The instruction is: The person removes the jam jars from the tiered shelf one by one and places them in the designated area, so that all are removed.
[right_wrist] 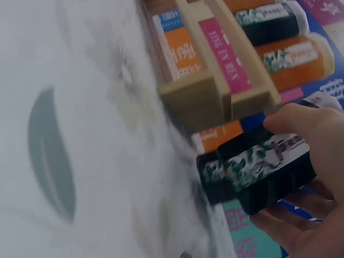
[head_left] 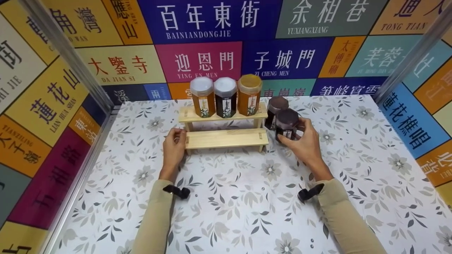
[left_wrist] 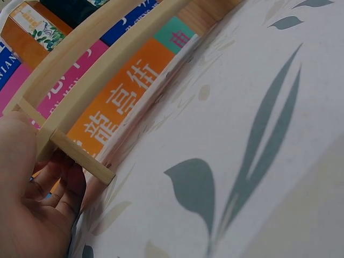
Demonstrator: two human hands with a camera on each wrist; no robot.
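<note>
Left hand (head_left: 174, 143) is pinching the wooden rack (head_left: 226, 138) at its left end; right hand (head_left: 306, 141) is gripping a dark jar (head_left: 287, 118) at right, nearer than a second jar (head_left: 278, 103).

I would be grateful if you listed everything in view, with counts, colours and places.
wooden stand: one, pale wood, two-tiered, on the table
amber jars: two, orange-amber, at either end of the row on the upper tier
middle jar: one, dark with a whitish top, between them
held jar: one, dark, right of the stand, in the right hand
rear dark jar: one, dark, just behind the held jar
table: one, white with grey floral print, beneath
wall panels: many, multicoloured, lettered, behind and at both sides
wrist devices: two, black, one per wrist
sleeves: two, khaki, on both arms
left hand: one, bare, gripping the lower tier's left end
right hand: one, bare, gripping the held jar
</note>
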